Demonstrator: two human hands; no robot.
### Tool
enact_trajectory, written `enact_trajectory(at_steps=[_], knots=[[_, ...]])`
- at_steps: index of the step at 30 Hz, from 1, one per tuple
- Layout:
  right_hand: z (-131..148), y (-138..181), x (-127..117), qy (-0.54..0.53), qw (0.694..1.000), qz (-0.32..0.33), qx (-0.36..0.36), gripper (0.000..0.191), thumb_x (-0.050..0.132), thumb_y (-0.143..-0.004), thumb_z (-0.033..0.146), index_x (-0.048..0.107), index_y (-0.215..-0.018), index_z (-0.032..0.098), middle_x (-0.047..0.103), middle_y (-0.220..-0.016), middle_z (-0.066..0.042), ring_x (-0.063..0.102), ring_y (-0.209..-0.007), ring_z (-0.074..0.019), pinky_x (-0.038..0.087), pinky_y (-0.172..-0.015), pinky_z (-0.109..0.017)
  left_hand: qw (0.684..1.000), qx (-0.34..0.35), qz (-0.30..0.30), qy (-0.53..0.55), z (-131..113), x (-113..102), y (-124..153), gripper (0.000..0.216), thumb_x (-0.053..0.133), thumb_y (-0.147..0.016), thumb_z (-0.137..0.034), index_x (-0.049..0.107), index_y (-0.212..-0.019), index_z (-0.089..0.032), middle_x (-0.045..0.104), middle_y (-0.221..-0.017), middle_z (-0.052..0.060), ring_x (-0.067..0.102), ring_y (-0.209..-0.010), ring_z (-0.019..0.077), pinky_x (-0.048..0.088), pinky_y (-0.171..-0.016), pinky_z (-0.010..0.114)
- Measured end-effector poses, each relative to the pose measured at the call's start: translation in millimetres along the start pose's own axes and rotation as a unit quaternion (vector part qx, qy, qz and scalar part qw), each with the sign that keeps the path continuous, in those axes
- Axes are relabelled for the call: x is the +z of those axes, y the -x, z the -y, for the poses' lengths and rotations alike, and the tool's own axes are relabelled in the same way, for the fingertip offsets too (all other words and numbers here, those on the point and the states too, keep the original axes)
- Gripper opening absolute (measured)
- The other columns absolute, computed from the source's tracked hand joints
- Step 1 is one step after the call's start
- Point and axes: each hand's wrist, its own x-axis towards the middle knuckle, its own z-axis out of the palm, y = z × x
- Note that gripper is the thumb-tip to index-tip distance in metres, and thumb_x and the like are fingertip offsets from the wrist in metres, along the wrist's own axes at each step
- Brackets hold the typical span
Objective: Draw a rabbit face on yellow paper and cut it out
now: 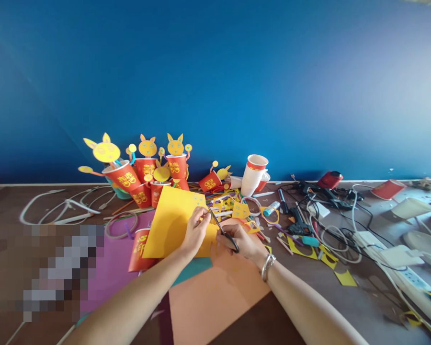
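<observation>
My left hand [196, 231] pinches the right side of a large yellow sheet of paper [170, 225], which is raised above the table. Small blue-green eye drawings show near its top right corner. In my right hand [242, 241] is a pair of scissors [233, 243], fingers closed round the dark handles. The blades point up and left, close to the sheet's right edge and my left fingertips. Whether they touch the paper is not clear. An orange sheet [215, 306] lies under my hands, with a purple sheet [109, 268] to the left.
Red paper cups with yellow animal heads [124, 178] stand at the back left. A red cup [138, 249] lies beside the yellow sheet. Stacked white cups [254, 177] stand behind. Right are a glue gun [300, 221], paper scraps [301, 247], cables and a power strip [375, 244].
</observation>
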Motion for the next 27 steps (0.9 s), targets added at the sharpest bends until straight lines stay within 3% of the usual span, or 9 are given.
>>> enact_trajectory(at_steps=[8, 12, 14, 19, 21, 27], knots=[[6.1, -0.2, -10.2, 0.02, 1.0, 0.023, 0.0, 0.018, 0.063, -0.075, 0.033, 0.058, -0.068, 0.017, 0.044, -0.044, 0.007, 0.038, -0.034, -0.0059, 0.027, -0.036, -0.019, 0.999, -0.03, 0.007, 0.016, -1.3, 0.4, 1.2, 0.025, 0.051, -0.081, -0.035, 0.044, -0.063, -0.02, 0.04, -0.066, -0.003, 0.039, -0.06, 0.0115, 0.033, -0.053, 0.023], [2.4, -2.8, -13.6, 0.012, 1.0, 0.015, -0.01, 0.019, 0.064, -0.074, 0.033, 0.058, -0.07, 0.016, 0.046, -0.043, 0.007, 0.04, -0.035, -0.0062, 0.028, -0.037, -0.019, 1.0, -0.004, 0.012, 0.0, -2.9, 1.5, 2.6, 0.024, 0.05, -0.081, -0.032, 0.045, -0.061, -0.019, 0.042, -0.064, -0.003, 0.042, -0.061, 0.0118, 0.035, -0.056, 0.023], [0.4, -4.3, -13.9, -0.015, 0.999, -0.025, -0.032, 0.021, 0.063, -0.076, 0.035, 0.058, -0.072, 0.015, 0.048, -0.045, 0.006, 0.043, -0.037, -0.0068, 0.031, -0.039, -0.02, 0.999, 0.007, 0.037, -0.029, -2.5, 2.5, 3.6, 0.023, 0.051, -0.081, -0.03, 0.048, -0.061, -0.019, 0.047, -0.066, -0.002, 0.046, -0.062, 0.0124, 0.036, -0.057, 0.024], [-3.3, -7.6, -12.9, -0.023, 0.972, -0.217, -0.087, 0.023, 0.06, -0.079, 0.039, 0.057, -0.082, 0.016, 0.053, -0.055, 0.003, 0.051, -0.052, -0.0109, 0.04, -0.05, -0.023, 0.979, 0.066, 0.066, -0.181, 4.8, 5.1, 6.7, 0.014, 0.057, -0.078, -0.021, 0.058, -0.064, -0.019, 0.06, -0.074, 0.002, 0.056, -0.076, 0.0174, 0.042, -0.073, 0.029], [-4.9, -8.7, -11.1, -0.019, 0.964, -0.248, -0.091, 0.023, 0.062, -0.076, 0.037, 0.056, -0.086, 0.017, 0.055, -0.061, 0.002, 0.052, -0.057, -0.0122, 0.041, -0.054, -0.024, 0.969, 0.086, 0.07, -0.22, 8.5, 5.6, 7.9, 0.012, 0.058, -0.079, -0.018, 0.062, -0.067, -0.019, 0.064, -0.077, 0.004, 0.057, -0.08, 0.019, 0.042, -0.076, 0.031], [-8.2, -10.9, -2.0, -0.035, 0.977, -0.167, -0.129, 0.022, 0.061, -0.074, 0.027, 0.055, -0.093, 0.019, 0.058, -0.079, -0.001, 0.052, -0.07, -0.0131, 0.041, -0.061, -0.025, 0.97, 0.075, 0.081, -0.217, 11.1, 6.5, 10.1, 0.017, 0.058, -0.083, -0.024, 0.069, -0.071, -0.021, 0.065, -0.071, 0.004, 0.056, -0.072, 0.0184, 0.044, -0.069, 0.03]])
